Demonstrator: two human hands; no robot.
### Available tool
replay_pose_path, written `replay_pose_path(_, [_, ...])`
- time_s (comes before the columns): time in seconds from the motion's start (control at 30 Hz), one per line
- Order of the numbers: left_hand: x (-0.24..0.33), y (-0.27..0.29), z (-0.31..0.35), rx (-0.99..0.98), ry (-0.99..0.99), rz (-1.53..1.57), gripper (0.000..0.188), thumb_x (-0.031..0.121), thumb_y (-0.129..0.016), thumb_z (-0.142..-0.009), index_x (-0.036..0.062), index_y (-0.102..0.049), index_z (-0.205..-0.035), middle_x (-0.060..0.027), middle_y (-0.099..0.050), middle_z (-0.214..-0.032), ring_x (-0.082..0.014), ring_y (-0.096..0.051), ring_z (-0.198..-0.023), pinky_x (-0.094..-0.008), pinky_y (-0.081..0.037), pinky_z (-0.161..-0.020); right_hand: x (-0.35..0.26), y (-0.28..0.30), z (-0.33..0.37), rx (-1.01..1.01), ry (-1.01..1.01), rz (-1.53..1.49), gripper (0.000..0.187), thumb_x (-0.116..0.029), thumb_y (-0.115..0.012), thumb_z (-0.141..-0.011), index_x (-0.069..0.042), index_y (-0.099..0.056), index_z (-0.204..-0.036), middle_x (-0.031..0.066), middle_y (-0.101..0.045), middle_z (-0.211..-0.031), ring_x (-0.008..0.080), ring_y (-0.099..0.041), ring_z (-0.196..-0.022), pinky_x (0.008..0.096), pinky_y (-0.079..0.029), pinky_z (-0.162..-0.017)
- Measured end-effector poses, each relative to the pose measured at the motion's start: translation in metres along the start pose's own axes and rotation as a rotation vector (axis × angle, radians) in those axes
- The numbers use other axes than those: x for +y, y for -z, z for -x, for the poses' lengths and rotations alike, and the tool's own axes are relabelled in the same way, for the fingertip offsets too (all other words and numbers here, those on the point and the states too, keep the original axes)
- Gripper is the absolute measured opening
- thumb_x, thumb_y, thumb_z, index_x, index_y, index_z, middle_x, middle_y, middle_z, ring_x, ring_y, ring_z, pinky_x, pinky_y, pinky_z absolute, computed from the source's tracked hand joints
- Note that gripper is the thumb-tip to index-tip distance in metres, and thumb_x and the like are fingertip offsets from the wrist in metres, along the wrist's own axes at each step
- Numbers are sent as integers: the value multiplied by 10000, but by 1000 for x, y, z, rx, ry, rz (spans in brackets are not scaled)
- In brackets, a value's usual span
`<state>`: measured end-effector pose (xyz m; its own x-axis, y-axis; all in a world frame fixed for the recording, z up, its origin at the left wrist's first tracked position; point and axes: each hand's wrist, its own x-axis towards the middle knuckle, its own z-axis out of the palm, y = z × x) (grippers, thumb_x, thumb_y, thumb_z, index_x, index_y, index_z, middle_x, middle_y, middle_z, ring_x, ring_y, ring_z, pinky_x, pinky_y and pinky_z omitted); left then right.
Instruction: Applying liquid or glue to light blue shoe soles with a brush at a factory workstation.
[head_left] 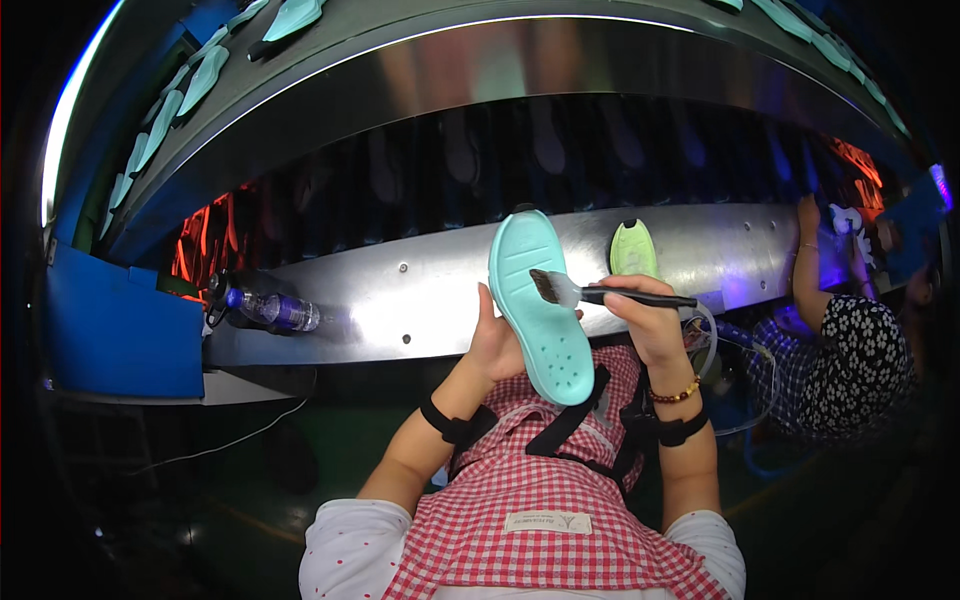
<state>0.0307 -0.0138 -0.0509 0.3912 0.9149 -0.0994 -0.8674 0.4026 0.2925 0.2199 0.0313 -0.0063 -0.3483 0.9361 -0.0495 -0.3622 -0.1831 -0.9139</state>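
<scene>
A turquoise shoe sole (pixel 530 300) is gripped by my left hand (pixel 495 340) along its left edge, held up in front of my body with its inner face toward me. My right hand (pixel 650 320) holds a black-handled brush (pixel 600 294) in closed fingers. The brush's dark bristles rest on or just over the middle of the sole; I cannot tell if they touch. Small holes dot the sole's near end, and a dark piece shows at its far tip. Just beyond my right hand, a light green sole (pixel 632 250) lies on the metal ledge.
A steel ledge (pixel 370 290) curves across in front of me, with clear bottles (pixel 280 310) at its left. Behind it, dark soles hang in rows near red-glowing heaters (pixel 207 240). More turquoise soles (pixel 205 78) lie on the upper belt. At right a co-worker (pixel 850 350) reaches toward the ledge.
</scene>
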Motion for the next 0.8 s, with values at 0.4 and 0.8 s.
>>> replay_pose_path(0.4, [-15, -11, -11, 232, -185, -110, 756, 667, -129, -833, 109, -355, -1292, -105, -459, -1226, -254, -474, -1107, -408, -392, -938, 7, -32, -39, 17, 114, 303, 177, -35, -663, -734, 7, -646, -905, 75, -637, -853, 121, -592, -772, 225, -464, -713])
replay_pose_path(0.8, [28, 17, 5, 192, -188, -187, 806, 686, -131, -814, 68, -442, -1226, -148, -562, -1085, -306, -570, -958, -450, -468, -839, -16, -32, 11, -530, 192, 742, 158, -52, -678, -641, -17, -667, -794, 110, -636, -774, 202, -610, -725, 296, -474, -659])
